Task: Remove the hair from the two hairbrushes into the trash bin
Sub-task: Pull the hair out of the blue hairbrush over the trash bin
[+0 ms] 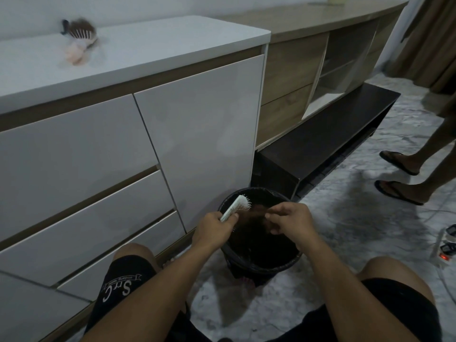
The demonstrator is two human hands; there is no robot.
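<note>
My left hand [215, 228] grips the handle of a pale green hairbrush [237, 205], held over the black trash bin [261, 264] with its bristles pointing right. A clump of brown hair [254, 213] stretches from the bristles to my right hand [291, 222], whose fingers pinch it above the bin's opening. A second hairbrush [80, 35], matted with brown hair, lies on the white cabinet top [153, 45] at the far left, well away from both hands.
The white cabinet with drawers [98, 156] stands directly left of the bin. A low dark bench [328, 141] runs behind it. Another person's feet in sandals [399, 176] stand at right. A power strip with cables [444, 248] lies on the marble floor.
</note>
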